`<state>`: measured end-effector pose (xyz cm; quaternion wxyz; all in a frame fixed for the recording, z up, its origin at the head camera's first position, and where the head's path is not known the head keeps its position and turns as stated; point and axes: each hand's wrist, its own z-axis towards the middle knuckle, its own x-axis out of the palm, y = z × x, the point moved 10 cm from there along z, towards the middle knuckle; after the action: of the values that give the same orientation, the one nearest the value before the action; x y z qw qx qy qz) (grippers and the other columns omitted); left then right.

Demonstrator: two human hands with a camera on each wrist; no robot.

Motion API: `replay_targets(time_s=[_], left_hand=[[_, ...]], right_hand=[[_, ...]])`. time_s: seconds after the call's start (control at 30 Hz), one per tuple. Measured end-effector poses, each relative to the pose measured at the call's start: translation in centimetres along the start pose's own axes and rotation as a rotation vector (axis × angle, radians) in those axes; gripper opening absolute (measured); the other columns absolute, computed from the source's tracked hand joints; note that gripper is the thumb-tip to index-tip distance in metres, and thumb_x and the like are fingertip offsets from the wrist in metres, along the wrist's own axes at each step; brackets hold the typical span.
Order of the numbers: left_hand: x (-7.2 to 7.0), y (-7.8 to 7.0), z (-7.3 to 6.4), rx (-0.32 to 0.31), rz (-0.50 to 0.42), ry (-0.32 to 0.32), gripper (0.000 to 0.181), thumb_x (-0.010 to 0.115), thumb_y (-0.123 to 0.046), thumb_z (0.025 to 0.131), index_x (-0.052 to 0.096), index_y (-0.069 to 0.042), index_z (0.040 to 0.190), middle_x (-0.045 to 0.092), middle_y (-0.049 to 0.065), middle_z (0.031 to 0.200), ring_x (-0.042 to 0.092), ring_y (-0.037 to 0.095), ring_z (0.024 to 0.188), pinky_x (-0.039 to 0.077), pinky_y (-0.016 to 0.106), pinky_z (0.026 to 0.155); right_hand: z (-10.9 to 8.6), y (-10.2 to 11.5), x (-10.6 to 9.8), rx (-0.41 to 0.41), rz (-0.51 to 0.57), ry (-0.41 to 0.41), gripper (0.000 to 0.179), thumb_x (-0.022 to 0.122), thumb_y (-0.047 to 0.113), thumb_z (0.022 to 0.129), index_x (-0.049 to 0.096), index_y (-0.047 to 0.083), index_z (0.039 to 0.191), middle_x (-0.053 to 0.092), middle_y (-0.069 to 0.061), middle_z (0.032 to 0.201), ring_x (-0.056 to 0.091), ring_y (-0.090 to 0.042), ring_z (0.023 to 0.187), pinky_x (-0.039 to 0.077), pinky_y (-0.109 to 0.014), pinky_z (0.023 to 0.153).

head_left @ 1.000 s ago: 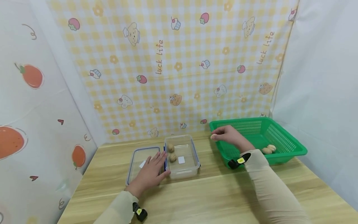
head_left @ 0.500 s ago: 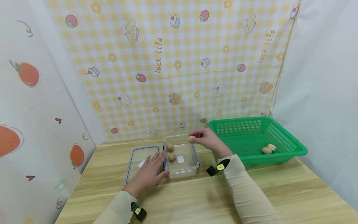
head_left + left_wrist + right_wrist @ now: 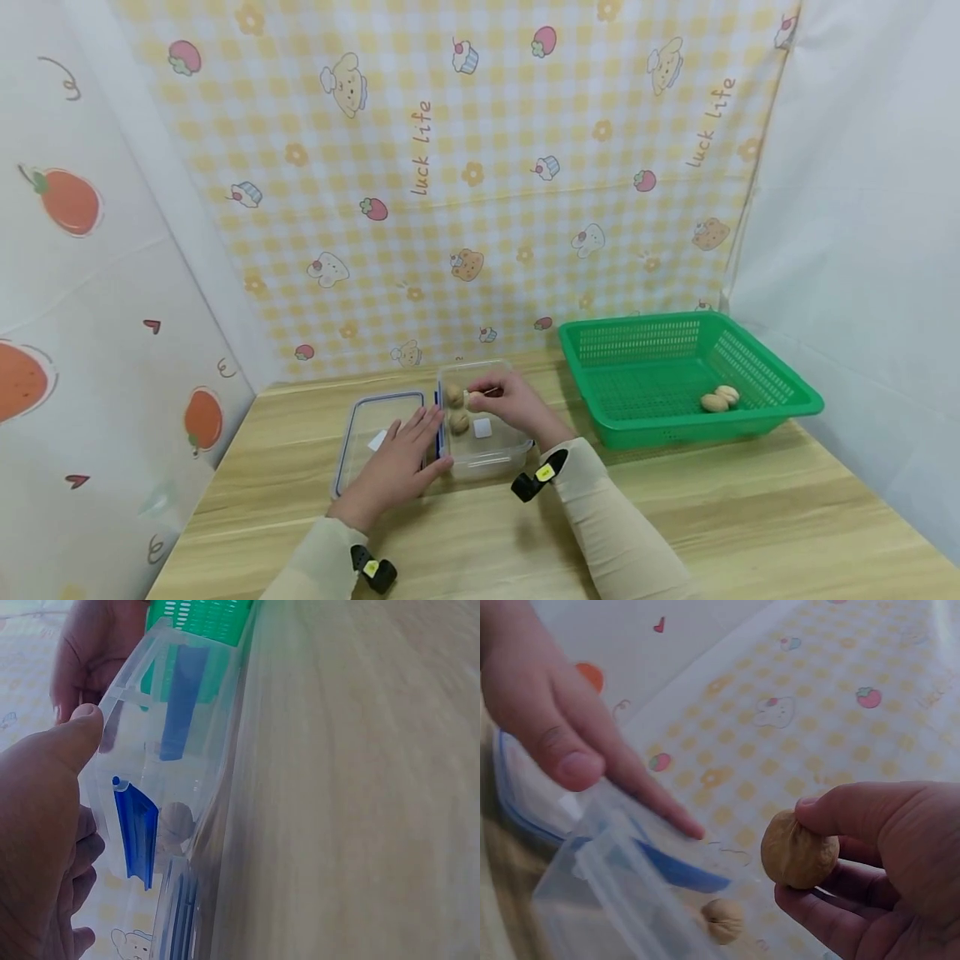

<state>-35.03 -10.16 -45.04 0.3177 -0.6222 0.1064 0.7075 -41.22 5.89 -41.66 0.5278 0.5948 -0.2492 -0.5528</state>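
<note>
Walnut (image 3: 799, 851) in right fingers (image 3: 821, 916) (over box (image 3: 483, 462))

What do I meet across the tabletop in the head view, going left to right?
Clear lid with blue edging → two walnuts in the clear box → third walnut, pinched by the right hand → right hand → green basket.

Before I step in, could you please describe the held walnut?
From the green basket, look left to the clear container. There, the walnut is pinched in the grip of the right hand, while two neighbouring walnuts lie inside the container.
</note>
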Motion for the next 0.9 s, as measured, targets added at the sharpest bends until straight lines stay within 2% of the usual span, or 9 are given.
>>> replay_targets(time_s=[0.1,0.23,0.43,0.5,0.63,0.77,0.9], left_hand=[[0.0,-0.1,-0.1,-0.006,-0.011,0.002,0.079,0.046,-0.056,0.103,0.027,-0.005,0.16,0.024,0.01,0.166,0.019,0.033,0.154,0.013,0.064,0.12],[0.1,-0.1,-0.1,-0.012,-0.018,-0.006,0.078,0.047,-0.055,0.103,0.026,-0.005,0.16,0.024,0.01,0.167,0.019,0.033,0.154,0.013,0.064,0.12],[0.3,0.0,-0.2,-0.011,-0.023,0.008,0.079,0.046,-0.055,0.104,0.021,-0.007,0.161,0.021,0.009,0.167,0.018,0.033,0.154,0.015,0.065,0.119],[0.5,0.1,-0.4,-0.014,-0.036,0.015,0.079,0.046,-0.054,0.104,0.019,-0.008,0.162,0.019,0.008,0.168,0.017,0.033,0.154,0.015,0.065,0.119],[0.1,0.2,-0.6,-0.014,-0.054,-0.009,0.078,0.048,-0.054,0.104,0.021,-0.009,0.162,0.018,0.005,0.168,0.018,0.033,0.153,0.015,0.065,0.119],[0.0,0.2,-0.4,-0.003,-0.05,-0.028,0.078,0.048,-0.054,0.103,0.023,-0.008,0.161,0.02,0.006,0.168,0.019,0.032,0.153,0.016,0.065,0.119],[0.3,0.1,-0.2,0.002,-0.055,-0.017,0.079,0.048,-0.055,0.103,0.023,-0.008,0.161,0.021,0.007,0.168,0.019,0.033,0.153,0.017,0.065,0.119]], right_hand=[[0.1,-0.7,1.0,0.005,0.006,0.015,0.036,0.07,0.026,0.097,0.071,0.0,0.122,0.073,-0.009,0.112,0.07,-0.02,0.096,0.058,-0.042,0.085],[0.2,-0.9,2.2,-0.001,-0.025,0.029,0.031,0.07,0.022,0.096,0.073,-0.003,0.116,0.073,-0.007,0.103,0.07,-0.018,0.085,0.059,-0.042,0.078],[0.3,-0.8,3.6,0.024,-0.22,0.033,0.015,0.074,0.022,0.093,0.077,0.009,0.101,0.072,0.004,0.089,0.065,-0.01,0.075,0.056,-0.029,0.067],[0.2,-0.8,4.0,0.042,-0.268,0.041,0.011,0.076,0.022,0.091,0.077,0.012,0.095,0.071,0.006,0.084,0.063,-0.009,0.074,0.054,-0.028,0.067],[0.3,-0.8,4.6,0.056,-0.3,0.052,0.007,0.078,0.019,0.089,0.076,0.013,0.087,0.07,0.007,0.079,0.062,-0.01,0.072,0.053,-0.029,0.067],[0.6,-1.0,5.0,0.069,-0.334,0.076,0.006,0.08,0.017,0.087,0.077,0.013,0.085,0.07,0.007,0.077,0.061,-0.008,0.07,0.052,-0.026,0.066],[0.4,-1.5,5.3,0.086,-0.349,0.117,0.006,0.08,0.016,0.088,0.076,0.013,0.083,0.069,0.006,0.074,0.06,-0.009,0.067,0.051,-0.025,0.063]])
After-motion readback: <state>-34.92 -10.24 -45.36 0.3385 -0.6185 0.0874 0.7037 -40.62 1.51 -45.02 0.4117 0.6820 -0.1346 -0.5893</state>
